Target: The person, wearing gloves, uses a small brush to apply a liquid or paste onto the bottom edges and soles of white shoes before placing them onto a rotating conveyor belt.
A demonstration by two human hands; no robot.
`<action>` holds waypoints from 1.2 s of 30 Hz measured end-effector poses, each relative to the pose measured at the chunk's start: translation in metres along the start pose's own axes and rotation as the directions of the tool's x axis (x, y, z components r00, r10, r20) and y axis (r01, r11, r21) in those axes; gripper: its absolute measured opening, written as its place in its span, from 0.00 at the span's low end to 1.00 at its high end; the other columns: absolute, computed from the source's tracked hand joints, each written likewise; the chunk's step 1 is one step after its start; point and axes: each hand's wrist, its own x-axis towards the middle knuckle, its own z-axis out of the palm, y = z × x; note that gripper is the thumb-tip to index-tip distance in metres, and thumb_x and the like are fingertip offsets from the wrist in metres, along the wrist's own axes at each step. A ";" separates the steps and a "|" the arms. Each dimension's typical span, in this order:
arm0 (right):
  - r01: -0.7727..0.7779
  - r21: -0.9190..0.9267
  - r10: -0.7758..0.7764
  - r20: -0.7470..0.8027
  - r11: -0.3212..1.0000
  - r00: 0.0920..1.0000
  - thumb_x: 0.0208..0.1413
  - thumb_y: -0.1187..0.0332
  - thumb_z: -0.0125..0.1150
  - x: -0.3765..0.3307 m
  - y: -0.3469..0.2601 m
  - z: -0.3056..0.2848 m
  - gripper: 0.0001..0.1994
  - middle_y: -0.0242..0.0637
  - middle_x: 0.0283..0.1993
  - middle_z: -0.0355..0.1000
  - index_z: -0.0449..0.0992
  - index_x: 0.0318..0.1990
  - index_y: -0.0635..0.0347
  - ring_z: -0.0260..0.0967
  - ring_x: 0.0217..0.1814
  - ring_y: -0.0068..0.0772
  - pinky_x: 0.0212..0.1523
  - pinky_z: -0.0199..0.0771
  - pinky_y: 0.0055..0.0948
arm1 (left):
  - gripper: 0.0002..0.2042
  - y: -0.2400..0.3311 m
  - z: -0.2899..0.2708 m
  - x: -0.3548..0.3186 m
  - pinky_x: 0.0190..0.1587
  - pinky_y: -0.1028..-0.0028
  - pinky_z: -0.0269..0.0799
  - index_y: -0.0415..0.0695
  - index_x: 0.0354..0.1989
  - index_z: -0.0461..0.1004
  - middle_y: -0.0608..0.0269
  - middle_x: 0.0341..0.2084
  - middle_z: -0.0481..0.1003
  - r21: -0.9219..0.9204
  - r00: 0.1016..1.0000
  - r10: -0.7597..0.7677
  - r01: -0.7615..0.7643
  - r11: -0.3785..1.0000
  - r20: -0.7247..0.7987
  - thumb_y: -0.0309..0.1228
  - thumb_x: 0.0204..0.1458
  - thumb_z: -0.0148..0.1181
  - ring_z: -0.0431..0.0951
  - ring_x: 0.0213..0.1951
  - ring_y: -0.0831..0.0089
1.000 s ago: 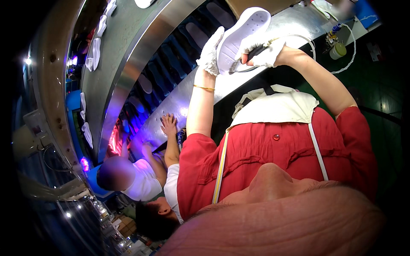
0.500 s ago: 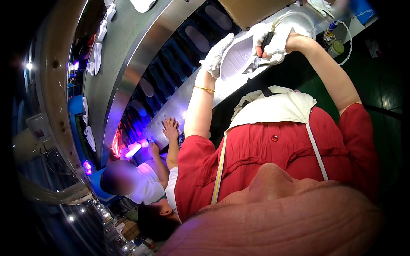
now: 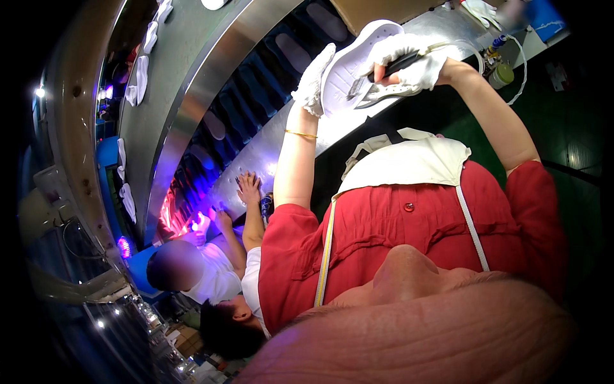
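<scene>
A white shoe sole (image 3: 337, 82) is held up over the metal bench, tilted so its inner face shows. My left hand (image 3: 311, 86), in a white knitted glove, grips its left side with the fingers closed around the edge. My right hand (image 3: 422, 72), in a white glove with bare fingertips, is closed on a black-handled brush (image 3: 398, 66) with a pale tube running from it. The brush tip lies against the sole's inner face at the rounded end nearest me. Another white sole (image 3: 391, 94) lies below my right hand, partly covered.
Dark slots with soles (image 3: 293, 52) line the far side of the metal bench (image 3: 275, 137). A conveyor (image 3: 153, 121) carries white soles beyond. At left, a co-worker's hand (image 3: 248, 187) rests on the bench. A cardboard box (image 3: 377, 14) and a small jar (image 3: 502, 75) stand nearby.
The sole has tilted and shifted slightly left, showing more of its inner face. My right hand has turned the brush, bringing its tip from the near edge onto the inner face.
</scene>
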 end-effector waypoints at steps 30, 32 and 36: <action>-0.240 0.305 0.277 -0.085 0.922 0.957 0.46 0.69 0.63 0.007 -0.010 0.057 0.07 0.33 0.24 0.71 0.74 0.30 0.62 0.69 0.25 0.19 0.26 0.68 0.18 | 0.26 -0.041 -0.014 0.000 0.48 0.65 0.68 0.39 0.50 0.65 0.52 0.44 0.71 -0.536 0.919 0.377 -0.377 0.755 -0.116 0.47 0.51 0.44 0.72 0.43 0.58; -0.216 0.348 0.278 -0.138 0.912 0.951 0.47 0.68 0.64 0.015 -0.008 0.045 0.08 0.31 0.25 0.71 0.74 0.30 0.62 0.68 0.25 0.19 0.27 0.67 0.17 | 0.25 -0.045 -0.019 0.003 0.48 0.65 0.68 0.39 0.50 0.65 0.53 0.45 0.70 -0.524 0.916 0.390 -0.378 0.763 -0.092 0.46 0.50 0.44 0.71 0.44 0.59; 0.155 -0.256 -0.264 -0.473 0.954 0.841 0.46 0.72 0.61 0.026 0.012 0.047 0.05 0.35 0.26 0.69 0.73 0.31 0.59 0.70 0.31 0.30 0.32 0.69 0.24 | 0.23 -0.042 0.004 -0.009 0.45 0.67 0.69 0.39 0.49 0.67 0.54 0.43 0.71 -0.541 0.931 0.363 -0.329 0.774 -0.048 0.44 0.50 0.44 0.72 0.41 0.62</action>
